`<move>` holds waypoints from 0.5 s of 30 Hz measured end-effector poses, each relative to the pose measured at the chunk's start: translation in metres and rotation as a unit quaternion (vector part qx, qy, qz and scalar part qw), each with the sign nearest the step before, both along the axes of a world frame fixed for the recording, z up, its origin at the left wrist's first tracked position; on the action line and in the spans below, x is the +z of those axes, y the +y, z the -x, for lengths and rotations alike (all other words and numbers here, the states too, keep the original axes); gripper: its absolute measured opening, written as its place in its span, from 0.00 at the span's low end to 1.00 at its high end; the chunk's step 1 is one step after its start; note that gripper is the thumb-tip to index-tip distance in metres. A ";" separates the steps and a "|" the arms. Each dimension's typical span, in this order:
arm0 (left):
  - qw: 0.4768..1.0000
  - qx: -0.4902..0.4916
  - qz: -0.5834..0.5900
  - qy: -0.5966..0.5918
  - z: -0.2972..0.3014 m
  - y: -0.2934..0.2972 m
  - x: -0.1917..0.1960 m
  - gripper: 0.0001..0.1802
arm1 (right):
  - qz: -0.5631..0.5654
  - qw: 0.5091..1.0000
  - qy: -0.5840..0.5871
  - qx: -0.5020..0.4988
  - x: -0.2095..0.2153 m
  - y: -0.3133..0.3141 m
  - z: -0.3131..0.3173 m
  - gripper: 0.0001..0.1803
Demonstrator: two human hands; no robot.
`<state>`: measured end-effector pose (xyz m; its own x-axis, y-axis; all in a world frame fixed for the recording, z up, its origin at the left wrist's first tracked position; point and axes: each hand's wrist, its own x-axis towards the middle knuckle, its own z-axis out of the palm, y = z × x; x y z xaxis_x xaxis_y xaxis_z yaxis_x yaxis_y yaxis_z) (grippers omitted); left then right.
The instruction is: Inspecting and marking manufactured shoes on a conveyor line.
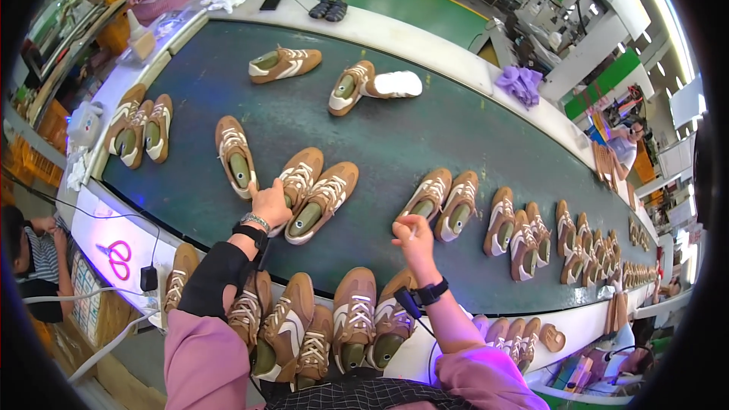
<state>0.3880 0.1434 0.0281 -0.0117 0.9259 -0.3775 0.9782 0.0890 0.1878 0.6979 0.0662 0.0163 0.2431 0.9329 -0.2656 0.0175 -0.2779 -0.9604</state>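
Note:
My left hand (269, 202) rests on the heel of a brown sneaker (298, 178) with white laces, one of a pair lying on the dark green conveyor belt (364, 144); its mate (322, 202) lies just to the right. My right hand (412, 235) hovers over the belt with its fingers curled, pinching something small and pale that I cannot identify. It is just below another pair of brown sneakers (440, 201). Both wrists wear black bands, and pink sleeves cover my arms.
Several brown sneakers (319, 326) crowd the near white ledge below my arms. More pairs lie along the belt to the right (531, 231) and left (140, 129). Pink scissors (118, 258) lie on the left ledge. Other people stand at the far left corner and right end.

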 end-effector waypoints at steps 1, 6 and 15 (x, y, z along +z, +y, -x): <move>0.999 0.005 0.012 -0.040 -0.011 -0.003 0.002 0.34 | -0.040 0.991 -0.130 -0.020 -0.019 -0.002 -0.029 0.17; 0.991 -0.018 0.059 -0.117 -0.076 -0.029 0.004 0.44 | 0.118 0.950 -0.278 -0.078 -0.041 0.026 -0.082 0.31; 0.951 0.172 0.047 -0.252 -0.115 -0.041 -0.017 0.41 | 0.046 0.985 0.047 -0.162 -0.067 0.048 -0.078 0.19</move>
